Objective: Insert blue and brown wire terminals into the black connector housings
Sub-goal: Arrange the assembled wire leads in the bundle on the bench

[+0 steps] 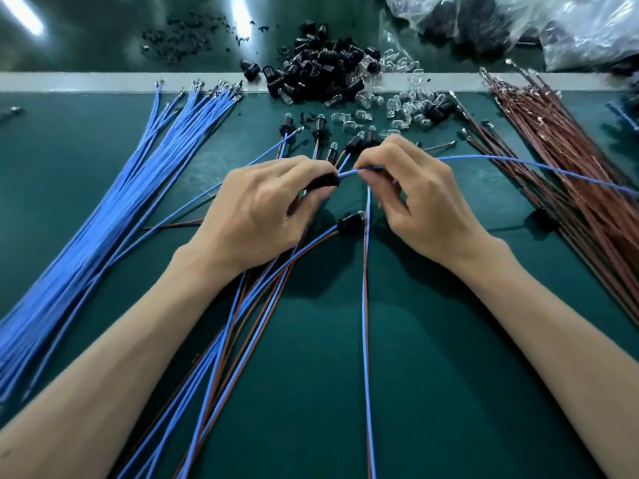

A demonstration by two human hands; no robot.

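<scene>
Fingers (294,169) of the left hand (266,209) curl round a black housing (325,182), with the thumb under it and its mouth turned toward 3 o'clock. The right hand (425,202) pinches a blue wire (501,160) between thumb and forefinger, just at 3 o'clock of the housing. The wire's short free end reaches the housing's mouth; whether its terminal sits inside cannot be told. From the pinch the wire arcs away toward 3 o'clock, passing above the brown bundle (560,133) to the frame's edge. Both hands hover over a green mat (449,340), near its middle.

At 9 o'clock of the hands lies a blue bundle (103,209), fanned out with its metal tips pointing to 12 o'clock near a pale strip (86,81). The brown bundle lies at 3 o'clock, slanting from 12 toward 4. At 12 o'clock, astride the strip, sits a heap of loose housings (321,70), and just at its 4 o'clock a scatter of clear bulbs (408,102). A clear bag (570,29) with dark parts lies at 1 o'clock in the far corner. Between heap and hands stand several finished pieces (318,127), each a housing with a bulb and blue and brown wires. One more finished piece (349,221) lies just at 6 o'clock of the pinch, its wires running toward 7 o'clock under the left wrist, among other blue and brown pairs (242,340) that spread toward the near edge.
</scene>
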